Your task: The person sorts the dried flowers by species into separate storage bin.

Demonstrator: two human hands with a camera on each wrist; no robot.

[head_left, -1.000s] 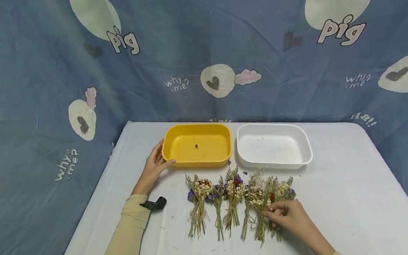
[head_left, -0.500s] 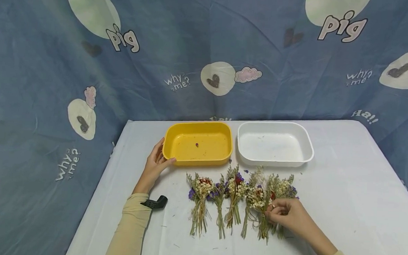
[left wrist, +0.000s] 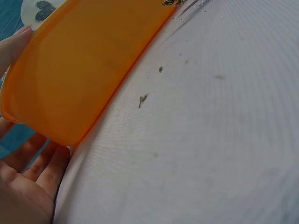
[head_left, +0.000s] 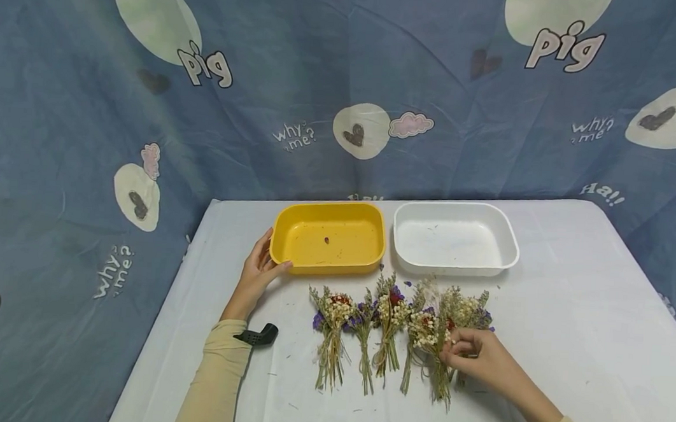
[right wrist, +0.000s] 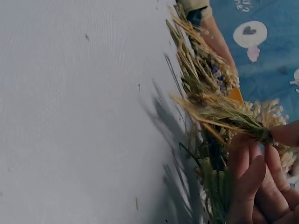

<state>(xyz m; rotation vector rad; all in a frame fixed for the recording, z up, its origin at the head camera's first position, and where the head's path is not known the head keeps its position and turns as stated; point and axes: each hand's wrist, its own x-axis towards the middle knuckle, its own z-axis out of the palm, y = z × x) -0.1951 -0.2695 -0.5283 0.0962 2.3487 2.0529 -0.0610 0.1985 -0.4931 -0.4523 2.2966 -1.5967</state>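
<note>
The left hand [head_left: 254, 278] grips the left end of the yellow tray [head_left: 326, 269], thumb at the near rim and fingers round the side; the left wrist view shows the fingers against the tray's wall [left wrist: 70, 70]. At the right of a row of dried flower bunches, the right hand [head_left: 476, 355] pinches one bunch [head_left: 435, 369] near its tied stems. In the right wrist view, thumb and fingers close on that bunch [right wrist: 233, 116], its stem ends lifted off the cloth. Another bunch [head_left: 473, 310] lies partly behind the right hand.
A white tray [head_left: 455, 268] stands right of the yellow one. Further bunches lie to the left, among them one [head_left: 332, 338] at the row's end and a thin one [head_left: 363, 346]. Small plant bits are scattered on the white cloth [head_left: 304, 419]. A patterned blue cloth [head_left: 238, 136] hangs behind.
The right hand has shifted slightly right, and the stem ends of the pinched bunch have moved a little right and nearer the front. The left hand keeps its grip on the tray.
</note>
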